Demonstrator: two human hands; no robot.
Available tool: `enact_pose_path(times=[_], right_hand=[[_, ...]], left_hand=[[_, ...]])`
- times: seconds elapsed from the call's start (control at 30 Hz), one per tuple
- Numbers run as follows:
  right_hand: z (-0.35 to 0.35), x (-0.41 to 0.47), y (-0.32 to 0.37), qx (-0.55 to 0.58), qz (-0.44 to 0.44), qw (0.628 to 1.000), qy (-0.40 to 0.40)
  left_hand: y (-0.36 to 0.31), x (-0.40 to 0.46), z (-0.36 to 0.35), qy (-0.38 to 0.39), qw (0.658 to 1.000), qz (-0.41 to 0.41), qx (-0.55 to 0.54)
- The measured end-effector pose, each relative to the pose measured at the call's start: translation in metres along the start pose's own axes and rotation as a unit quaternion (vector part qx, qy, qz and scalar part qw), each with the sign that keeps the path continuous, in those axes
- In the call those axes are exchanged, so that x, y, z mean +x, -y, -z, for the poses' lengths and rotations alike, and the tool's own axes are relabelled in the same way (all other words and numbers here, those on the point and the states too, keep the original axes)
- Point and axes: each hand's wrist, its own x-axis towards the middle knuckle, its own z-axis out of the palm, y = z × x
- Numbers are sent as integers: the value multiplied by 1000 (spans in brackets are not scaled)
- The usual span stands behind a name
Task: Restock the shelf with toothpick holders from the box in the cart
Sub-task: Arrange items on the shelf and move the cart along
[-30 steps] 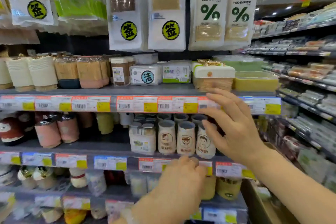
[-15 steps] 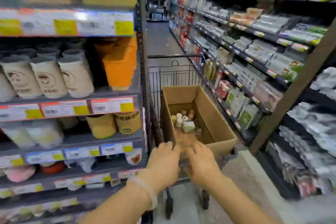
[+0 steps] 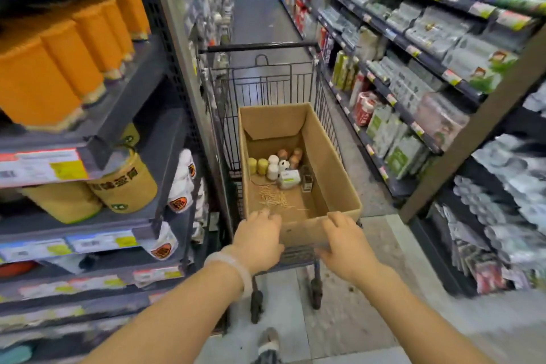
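Now you're fetching: both hands, left [image 3: 260, 241] and right [image 3: 344, 241], rest relaxed, holding nothing, at the box [image 3: 331, 156] rim; reach deeper for the holders [image 3: 273, 167].

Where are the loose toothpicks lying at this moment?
In the head view, the loose toothpicks lie on the floor of the cardboard box in the cart, nearer its left wall, between the holders and the left hand.

No legible text or labels.
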Motion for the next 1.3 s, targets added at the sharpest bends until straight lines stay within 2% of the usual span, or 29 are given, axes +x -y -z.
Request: enact_pose_path(times=[0.13, 0.3, 0.43, 0.9, 1.03, 1.17, 1.3], right_hand=[[-1, 48, -17, 14, 4, 1000, 18], [-6, 128, -43, 22, -22, 999, 41], [-19, 191, -61, 34, -34, 995, 88], [-108, 332, -88, 61, -55, 962, 261], [-147, 371, -95, 77, -82, 959, 261], [-181, 410, -104, 90, -123, 967, 206], [-202, 447, -112, 29, -83, 983, 158]], left_hand=[[9, 57, 10, 7, 1000, 5, -1], [23, 140, 17, 54, 998, 26, -13], [40, 195, 15, 89, 994, 50, -35], [94, 322, -57, 194, 966, 136, -99], [100, 365, -98, 232, 930, 203, -199], [105, 405, -130, 159, 870, 329, -331], [111, 448, -155, 94, 792, 408, -445]])
